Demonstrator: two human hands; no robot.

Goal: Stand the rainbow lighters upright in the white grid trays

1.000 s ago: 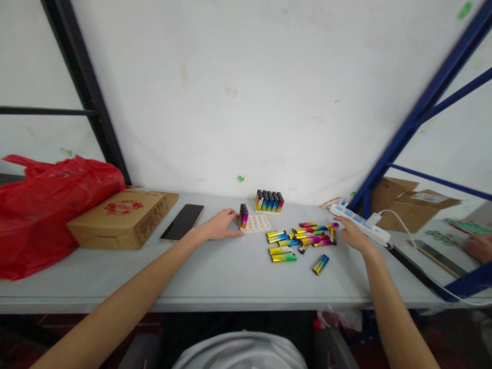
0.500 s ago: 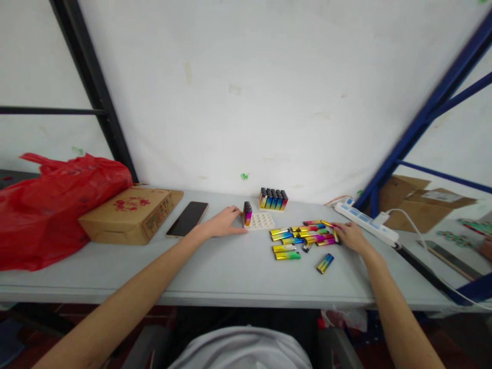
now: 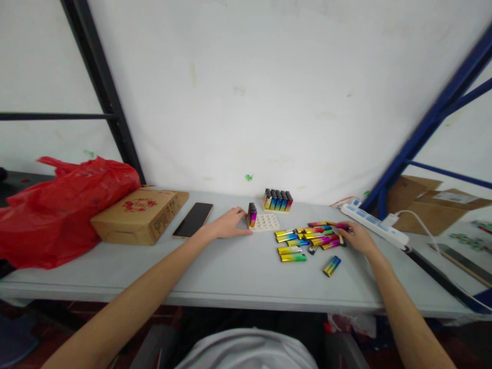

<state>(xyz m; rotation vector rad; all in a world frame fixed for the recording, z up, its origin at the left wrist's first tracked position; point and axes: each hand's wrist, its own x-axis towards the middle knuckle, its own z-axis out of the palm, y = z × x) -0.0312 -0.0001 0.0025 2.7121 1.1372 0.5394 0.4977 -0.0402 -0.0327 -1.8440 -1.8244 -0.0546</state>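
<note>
Just right of centre in the frame, the left hand sits at the left end of a white tray, thumb by its near corner and fingers bent near the far one; whether they grip it, I cannot tell. A short row of upright lighters fills that end, and the holes to the right are bare. Farther right, the right hand pinches a reddish-purple lighter in its fingertips, at the right edge of a heap of loose lighters. One blue-and-gold lighter lies apart, below the heap. Above the tray, a full block of lighters stands near the wall. A phone and a cardboard box lie left of centre; a power strip runs along the right.
</note>
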